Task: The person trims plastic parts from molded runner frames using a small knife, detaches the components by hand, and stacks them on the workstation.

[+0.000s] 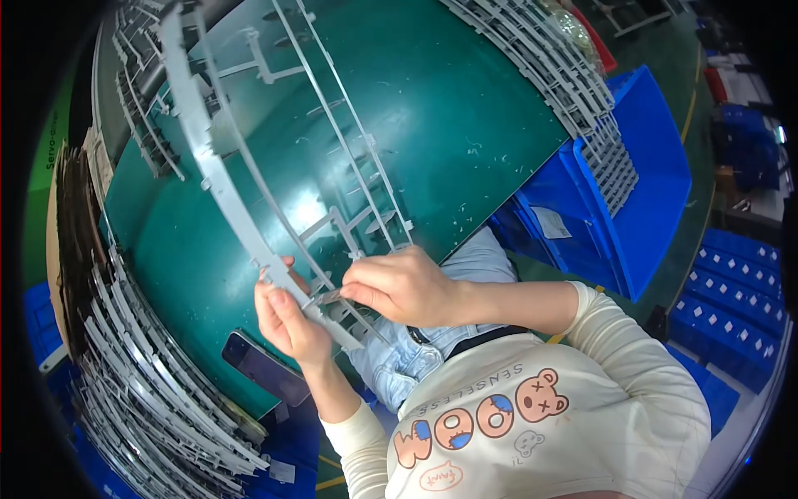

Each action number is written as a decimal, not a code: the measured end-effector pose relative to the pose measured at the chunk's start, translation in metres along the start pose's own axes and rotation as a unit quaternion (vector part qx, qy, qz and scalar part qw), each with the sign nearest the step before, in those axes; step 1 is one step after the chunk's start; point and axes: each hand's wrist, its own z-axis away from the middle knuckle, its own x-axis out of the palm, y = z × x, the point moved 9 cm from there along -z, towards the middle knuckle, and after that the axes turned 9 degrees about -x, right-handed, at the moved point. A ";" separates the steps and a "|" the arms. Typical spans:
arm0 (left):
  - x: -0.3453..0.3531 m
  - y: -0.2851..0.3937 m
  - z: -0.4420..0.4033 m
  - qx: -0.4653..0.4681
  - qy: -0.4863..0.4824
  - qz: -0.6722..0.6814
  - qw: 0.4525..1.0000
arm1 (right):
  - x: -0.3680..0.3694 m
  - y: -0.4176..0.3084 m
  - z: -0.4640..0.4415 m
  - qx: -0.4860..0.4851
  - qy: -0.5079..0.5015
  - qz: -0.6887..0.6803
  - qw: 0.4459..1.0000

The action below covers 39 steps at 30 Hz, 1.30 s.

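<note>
A long grey plastic frame (226, 187) with thin side rails slants over the green table, its near end close to my lap. My left hand (289, 320) is wrapped round the wide strip near that end, with the thumb on top. Just right of it, my right hand (401, 287) pinches a small thin metallic piece (327, 296), which touches the frame between the two hands. Whether this piece is a blade or another tool, I cannot tell. The thin rails pass beside and under my right hand.
Stacked grey strips fill the left side (158, 382). A phone (264, 367) lies at the green table's (465, 108) near left edge. More strips (573, 91) lie at the upper right, some inside a blue bin (657, 183). Small white shavings dot the table.
</note>
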 end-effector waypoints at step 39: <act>-0.204 -0.032 0.082 0.009 0.146 -0.636 0.758 | -0.095 0.078 0.028 0.065 0.146 0.159 0.974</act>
